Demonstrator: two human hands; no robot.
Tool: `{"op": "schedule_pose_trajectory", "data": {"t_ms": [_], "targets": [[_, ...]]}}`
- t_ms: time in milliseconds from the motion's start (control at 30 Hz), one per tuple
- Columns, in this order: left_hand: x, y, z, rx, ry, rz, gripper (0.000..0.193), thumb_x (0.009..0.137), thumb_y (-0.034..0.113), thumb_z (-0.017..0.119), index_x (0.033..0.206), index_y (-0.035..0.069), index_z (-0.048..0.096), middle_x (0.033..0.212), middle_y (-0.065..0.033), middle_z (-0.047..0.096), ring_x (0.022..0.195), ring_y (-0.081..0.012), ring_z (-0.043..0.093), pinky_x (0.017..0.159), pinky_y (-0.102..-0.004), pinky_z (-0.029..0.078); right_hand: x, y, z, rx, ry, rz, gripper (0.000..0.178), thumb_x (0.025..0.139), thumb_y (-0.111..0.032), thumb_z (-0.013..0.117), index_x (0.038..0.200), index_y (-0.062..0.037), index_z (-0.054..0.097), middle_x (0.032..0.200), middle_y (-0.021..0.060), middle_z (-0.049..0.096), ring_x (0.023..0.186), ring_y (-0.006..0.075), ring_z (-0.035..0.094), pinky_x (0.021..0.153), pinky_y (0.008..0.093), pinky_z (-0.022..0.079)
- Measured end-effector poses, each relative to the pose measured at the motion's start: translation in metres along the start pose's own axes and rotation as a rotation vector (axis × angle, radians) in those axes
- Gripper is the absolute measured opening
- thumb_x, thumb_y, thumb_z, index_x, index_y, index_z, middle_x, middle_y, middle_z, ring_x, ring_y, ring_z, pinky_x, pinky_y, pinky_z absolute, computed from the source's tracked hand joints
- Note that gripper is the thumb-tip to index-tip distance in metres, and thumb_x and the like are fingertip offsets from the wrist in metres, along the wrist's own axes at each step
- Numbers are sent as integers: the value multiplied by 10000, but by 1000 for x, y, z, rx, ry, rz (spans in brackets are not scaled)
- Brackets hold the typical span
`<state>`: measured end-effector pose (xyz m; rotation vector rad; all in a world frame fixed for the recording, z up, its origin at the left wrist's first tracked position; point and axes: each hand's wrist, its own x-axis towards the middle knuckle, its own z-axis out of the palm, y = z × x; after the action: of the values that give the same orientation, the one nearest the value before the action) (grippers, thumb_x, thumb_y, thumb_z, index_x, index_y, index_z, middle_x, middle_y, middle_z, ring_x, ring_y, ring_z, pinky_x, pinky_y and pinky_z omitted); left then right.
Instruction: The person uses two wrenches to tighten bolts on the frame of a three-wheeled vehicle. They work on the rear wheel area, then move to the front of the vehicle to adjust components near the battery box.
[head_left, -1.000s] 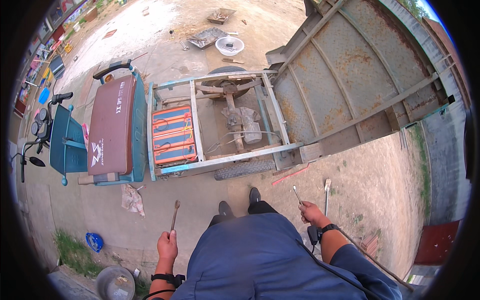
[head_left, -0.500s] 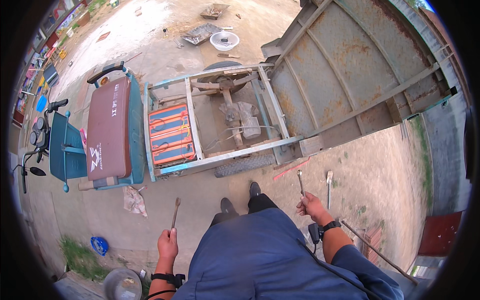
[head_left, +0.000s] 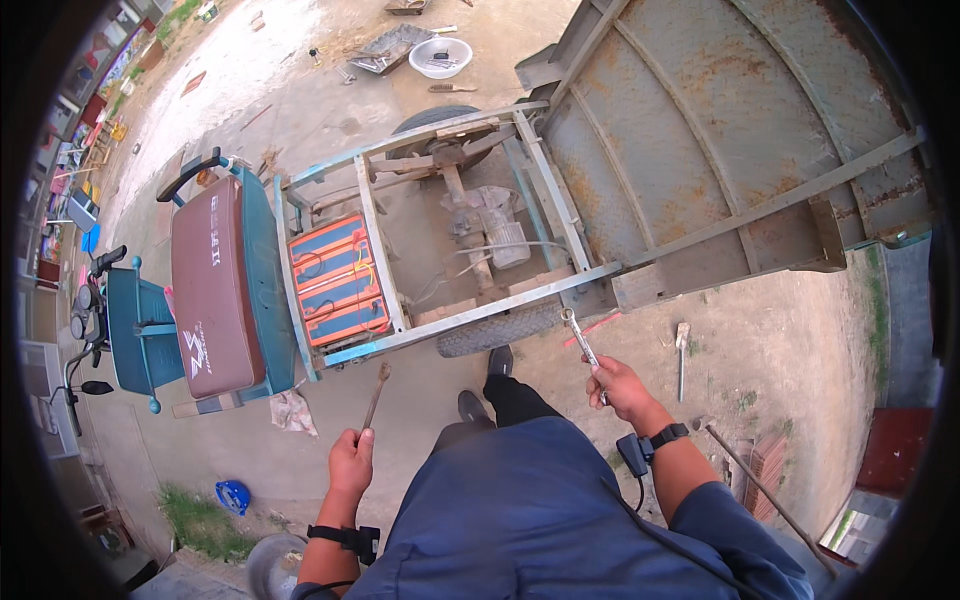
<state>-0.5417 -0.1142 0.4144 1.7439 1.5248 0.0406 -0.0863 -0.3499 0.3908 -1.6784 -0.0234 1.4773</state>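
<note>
Closed round the lower end of a rusty wrench [head_left: 377,393] is my left hand [head_left: 350,460], the tool pointing up toward the vehicle. In my right hand [head_left: 617,387] is a shiny ring-ended wrench [head_left: 582,340], its ring close to the rear tyre [head_left: 500,330] in the picture. Ahead of both hands stands a three-wheeled cargo vehicle with its bare frame [head_left: 470,318] exposed. Orange and blue batteries [head_left: 338,280] sit in the frame behind the brown seat [head_left: 212,285]. Farther back are the axle and a grey motor [head_left: 508,240].
The rusty cargo bed [head_left: 700,130] is tipped up at the right. A white basin [head_left: 440,58] and a metal tray [head_left: 390,48] lie beyond the vehicle. A long-handled tool [head_left: 682,360] and a rod [head_left: 770,495] lie at right; a cloth [head_left: 292,412] lies below the seat.
My feet have shifted in a step, and the view has moved slightly. My right hand's wrench now tilts left, nearer the frame. Both wrenches stay held.
</note>
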Motion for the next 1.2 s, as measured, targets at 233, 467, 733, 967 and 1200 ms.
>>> {"op": "schedule_pose_trajectory", "data": {"t_ms": [233,467,733,967,1200], "targets": [[20,6,20,85,-14,-120,454,1008,421,654,836,2,624,701,-144,653,645,-263,616,646,-411,512,50,18,-40,-22,86,124,333,1067,-221,535,1356,-62,573,755,74,637,533,164,611,472,304,468],[30,36,27,68,-104,-239,430,964,407,713,817,12,624,694,-128,654,643,-250,615,646,-402,510,60,39,-71,-46,220,293,192,1044,-239,578,1149,-81,611,748,66,635,530,156,603,450,303,444],[50,52,14,131,-183,-240,370,921,360,741,826,21,627,720,-140,669,678,-290,643,674,-421,518,49,50,-62,-69,229,314,187,1050,-252,564,1118,-81,599,755,61,627,535,154,602,458,300,450],[63,30,-12,173,-167,-200,364,917,360,736,836,20,635,757,-186,686,727,-361,667,702,-456,524,48,51,-27,-59,220,294,192,1047,-225,575,1173,-80,583,739,55,622,518,160,595,445,312,433],[64,-1,-28,127,-163,-207,361,918,355,737,837,19,637,756,-182,688,728,-357,670,708,-450,529,67,124,-51,-277,166,57,197,1044,-220,580,1173,-71,586,743,58,624,525,162,600,453,312,442]]}}
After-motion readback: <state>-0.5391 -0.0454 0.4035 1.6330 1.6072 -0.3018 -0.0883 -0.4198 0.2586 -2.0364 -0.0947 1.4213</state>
